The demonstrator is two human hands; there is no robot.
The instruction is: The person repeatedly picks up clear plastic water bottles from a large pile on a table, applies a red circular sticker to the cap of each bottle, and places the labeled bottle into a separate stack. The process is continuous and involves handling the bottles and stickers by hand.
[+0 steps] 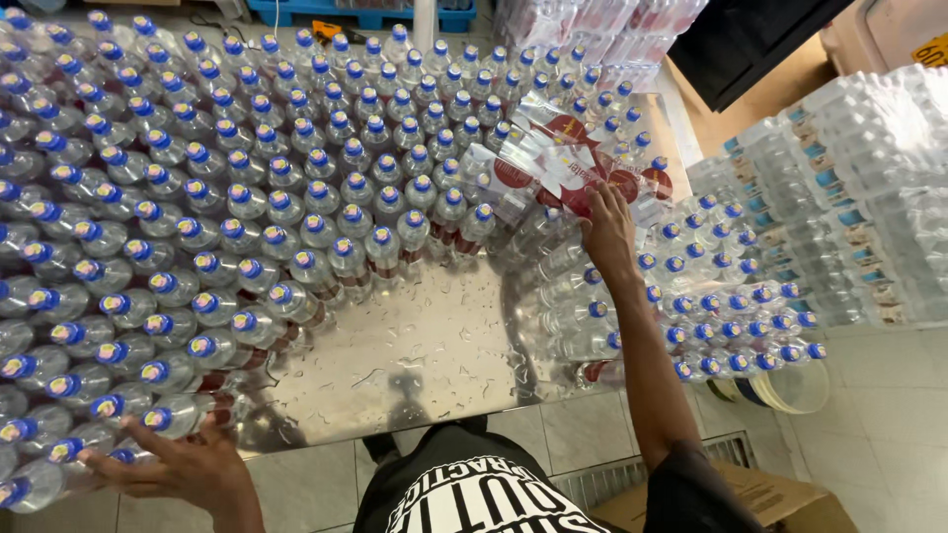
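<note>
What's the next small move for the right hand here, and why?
Probably drag the shrink-wrapped bottle pack toward the bare patch of steel table. The right hand already rests on the pack's near edge, and the pack lies tilted across the standing blue-capped bottles. The left hand steadies the near-left bottles.

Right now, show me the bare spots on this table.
One bare patch of steel table: front edge, between loose bottles on the left and the wrapped pack by the right hand. Elsewhere it is crowded; left hand touches front bottles.

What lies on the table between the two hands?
In the head view, bare shiny table lies between the left hand and right hand, with blue-capped bottles crowding behind.
</note>
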